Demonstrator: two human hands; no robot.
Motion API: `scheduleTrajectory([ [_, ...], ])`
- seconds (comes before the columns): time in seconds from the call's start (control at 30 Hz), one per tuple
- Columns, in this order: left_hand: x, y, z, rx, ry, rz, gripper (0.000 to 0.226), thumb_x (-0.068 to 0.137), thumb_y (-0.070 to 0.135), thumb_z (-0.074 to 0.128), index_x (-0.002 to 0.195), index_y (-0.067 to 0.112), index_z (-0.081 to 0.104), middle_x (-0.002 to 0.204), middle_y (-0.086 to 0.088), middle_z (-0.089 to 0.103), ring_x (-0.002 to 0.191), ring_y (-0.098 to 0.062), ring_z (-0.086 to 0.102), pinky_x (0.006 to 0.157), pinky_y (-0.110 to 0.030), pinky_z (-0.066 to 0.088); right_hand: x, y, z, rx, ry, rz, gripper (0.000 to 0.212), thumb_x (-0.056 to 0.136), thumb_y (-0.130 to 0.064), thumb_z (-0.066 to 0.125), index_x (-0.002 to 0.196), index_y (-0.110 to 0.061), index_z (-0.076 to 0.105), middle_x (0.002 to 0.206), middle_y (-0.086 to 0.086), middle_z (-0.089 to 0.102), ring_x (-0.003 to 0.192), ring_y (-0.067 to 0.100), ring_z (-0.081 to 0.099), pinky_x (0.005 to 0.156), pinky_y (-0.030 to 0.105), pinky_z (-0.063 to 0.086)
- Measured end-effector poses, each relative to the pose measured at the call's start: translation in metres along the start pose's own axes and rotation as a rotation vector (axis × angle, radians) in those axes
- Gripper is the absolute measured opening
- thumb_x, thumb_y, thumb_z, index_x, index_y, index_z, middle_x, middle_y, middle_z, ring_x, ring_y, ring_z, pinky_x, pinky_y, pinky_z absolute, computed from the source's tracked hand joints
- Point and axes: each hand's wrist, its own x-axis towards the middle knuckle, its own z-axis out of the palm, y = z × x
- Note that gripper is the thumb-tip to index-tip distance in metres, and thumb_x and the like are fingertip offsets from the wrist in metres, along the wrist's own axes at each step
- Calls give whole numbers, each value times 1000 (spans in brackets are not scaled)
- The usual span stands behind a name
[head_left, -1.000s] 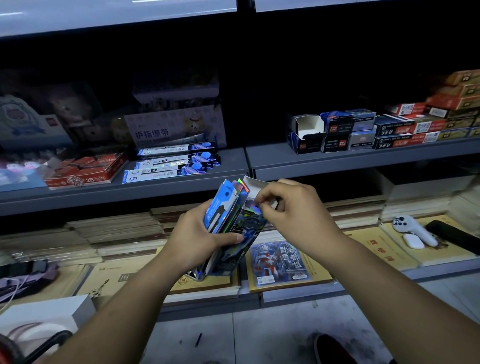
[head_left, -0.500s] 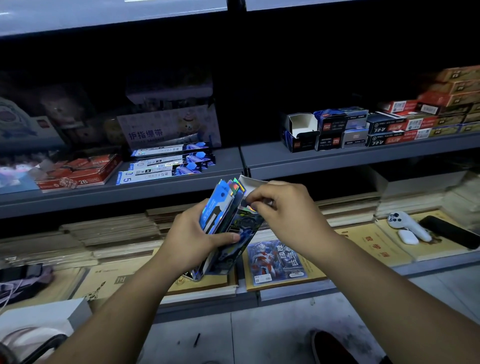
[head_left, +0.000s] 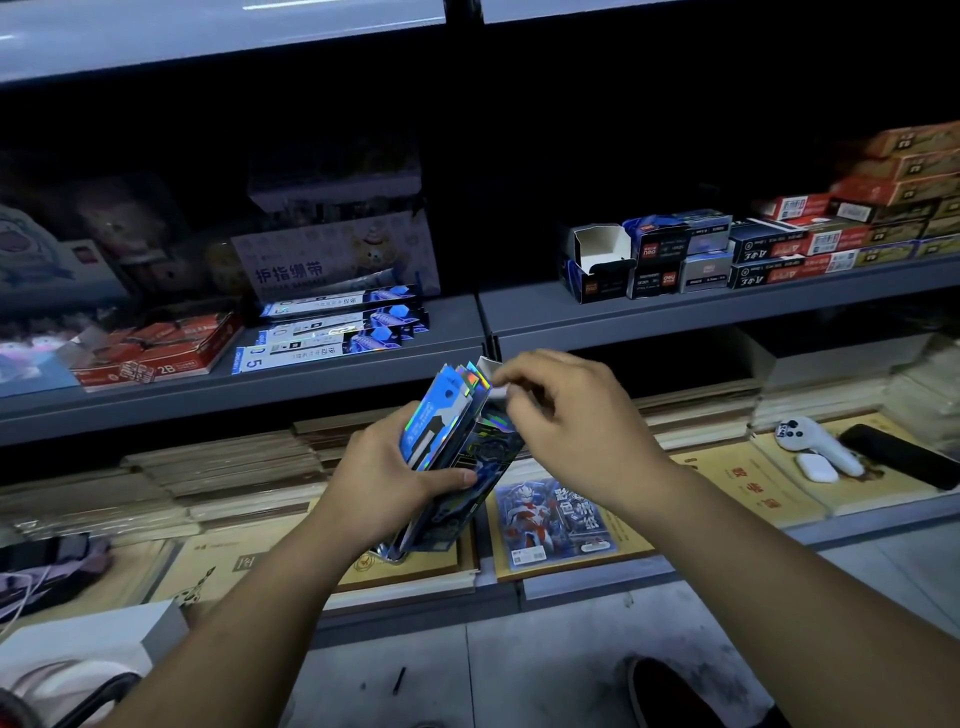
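The left hand (head_left: 384, 483) grips a stack of foil card packs (head_left: 441, 431) in the air, in front of the middle shelf's (head_left: 363, 376) front edge and above the lower shelf. Its thumb (head_left: 452, 475) lies across the dark front pack, while the other fingers curl behind the stack, out of sight. Much of the stack's lower half is covered by that hand. The right hand (head_left: 571, 415) is at the stack's top corner, forefinger and thumb pressed together on a white tab (head_left: 488, 370). Which pack the tab belongs to cannot be made out. Near the lower shelf's front edge a single blue card pack (head_left: 556, 519) lies flat on yellow notebooks (head_left: 769, 499), its left edge hidden by the held stack. Toward the right end lie a white controller (head_left: 810, 441) and a black phone (head_left: 898, 457), which runs to the picture's edge. The back of the middle shelf is too dark to read.
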Motion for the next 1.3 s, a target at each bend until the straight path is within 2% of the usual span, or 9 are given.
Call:
scheduleTrajectory([
  [0.13,0,-1,3,79,-3,5,63,66,35,95,122,32,67,102,18,75,91,1,69,81,-26,56,-2,-11,0,158,64,-41,5,96,-22,66,94,-23,71,79,-17,60,68,2,55,62,17,36],
  [0.3,-2,0,6,142,-32,30,52,72,33,91,117,37,65,97,18,73,87,6,65,67,-10,45,-2,-10,8,99,-50,13,10,88,-25,75,95,-27,70,83,-11,61,78,7,59,69,30,52],
  [0.37,-3,0,7,150,-32,39,50,73,31,91,114,38,64,94,19,73,87,8,64,65,-8,45,-1,-8,11,149,-50,77,14,85,-19,78,94,-26,69,81,-9,61,76,6,59,68,24,50],
  [0.53,-2,0,8,159,-21,30,48,74,30,90,112,39,63,87,17,70,80,11,61,61,-5,40,0,-12,18,398,-101,260,20,78,-18,88,83,-19,68,71,-6,43,59,6,38,59,20,37],
  [0.77,-1,-1,9,152,-1,19,47,72,31,91,111,37,66,90,17,72,83,8,63,63,-6,43,-1,-12,18,171,-28,163,16,83,-25,81,75,-27,69,75,-9,44,64,8,46,64,26,42],
  [0.93,1,-2,7,139,17,2,54,69,32,94,115,36,68,96,21,75,86,9,66,69,-7,46,8,-12,1,515,225,308,10,91,-7,69,82,-9,65,68,-1,51,53,7,46,54,21,42],
  [1.03,1,-2,5,134,26,1,55,68,32,95,117,36,68,95,24,74,86,13,65,67,-3,43,10,-14,-11,791,284,448,11,99,-7,61,89,-7,58,74,7,60,45,17,58,45,32,50],
  [1.2,0,1,5,123,23,16,56,69,32,94,118,38,66,95,26,72,87,14,64,66,-3,44,10,-19,-9,1105,40,560,18,100,-11,63,112,-4,51,96,25,73,71,39,76,57,36,62],
  [1.3,0,2,6,83,37,13,53,69,28,95,113,38,68,93,24,73,85,13,65,66,-4,43,8,-22,-5,1090,0,540,14,96,-3,66,109,1,61,92,19,77,72,33,77,61,31,63],
])
